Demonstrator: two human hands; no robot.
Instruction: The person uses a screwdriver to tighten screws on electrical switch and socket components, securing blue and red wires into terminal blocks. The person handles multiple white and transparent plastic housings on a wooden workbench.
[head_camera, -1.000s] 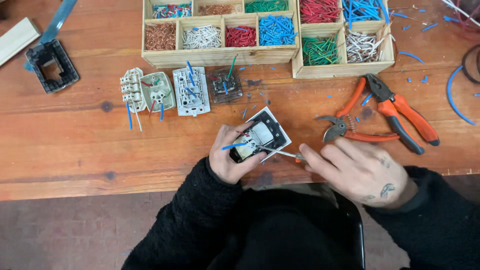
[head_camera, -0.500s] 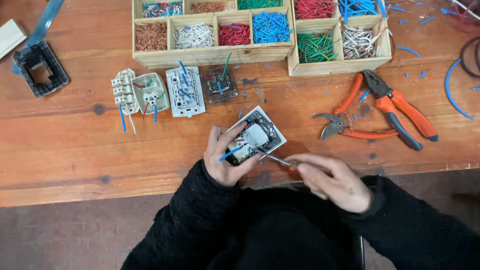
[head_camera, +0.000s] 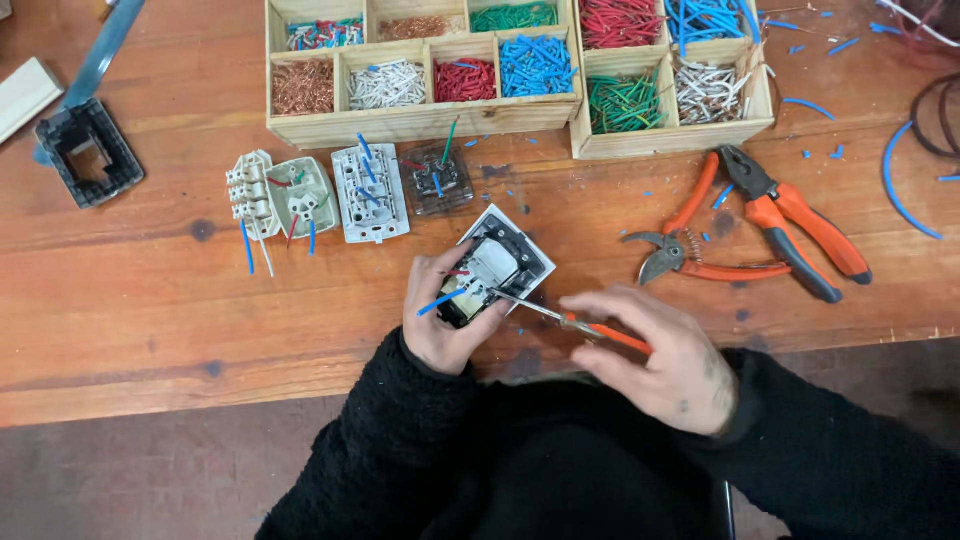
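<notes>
The left hand (head_camera: 445, 325) holds a switch module (head_camera: 495, 268), a white and black square plate turned back-side up, just above the near edge of the wooden tabletop (head_camera: 150, 300). Its fingers (head_camera: 432, 272) curl around the module's left and lower sides, pinching it, with the thumb lying across the lower face beside a short blue wire (head_camera: 440, 300) that sticks out to the left. A small red wire end shows near the upper finger.

The right hand (head_camera: 660, 355) grips a screwdriver (head_camera: 560, 318) with an orange handle; its fingers are pressed together around the handle, and the thin metal shaft runs up and left to touch the middle of the module. Most of the handle is buried under the fingers, so only a strip of orange shows.

The exact spot where the tip meets the module is too small to make out, and the left palm hides the module's lower corner. Both black sleeves cover the wrists.

Farther back on the tabletop lie a row of other switch parts (head_camera: 365, 190) with wire stubs, orange-handled pliers (head_camera: 790, 225) and a cutter (head_camera: 680, 255) to the right, and wooden trays (head_camera: 420, 125) of sorted coloured wire pieces, cut off by the top edge. A black frame (head_camera: 88, 165) sits at far left.
</notes>
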